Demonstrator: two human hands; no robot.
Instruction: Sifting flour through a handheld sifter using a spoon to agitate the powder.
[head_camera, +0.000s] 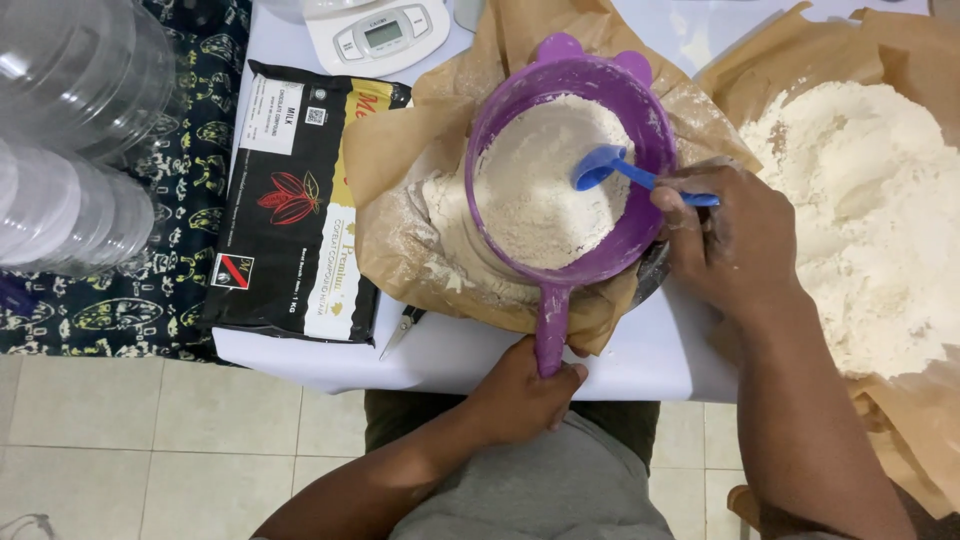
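From the head view, the purple sieve (560, 130) sits over a brown paper sheet (400, 150) on the white worktop (450, 355), and its rim hides whatever vessel lies beneath; only a dusted mound of flour shows under its left edge. The left hand (525, 395) is closed around the end of the sieve's handle, fingers wrapped under so their tips are out of sight, forearm coming up from the lower left. The right hand (735, 245) is curled shut on the handle of a blue scoop (610, 168), whose bowl rests in the flour inside the sieve; the grip covers most of the handle and the wrist bends inward from the right. A big flour heap (880, 210) on more brown paper runs off the right edge. A black packet (295, 200) lies left of the sieve, a kitchen scale (380, 32) is cut off at the top, and clear plastic containers (70, 130) blur at far left
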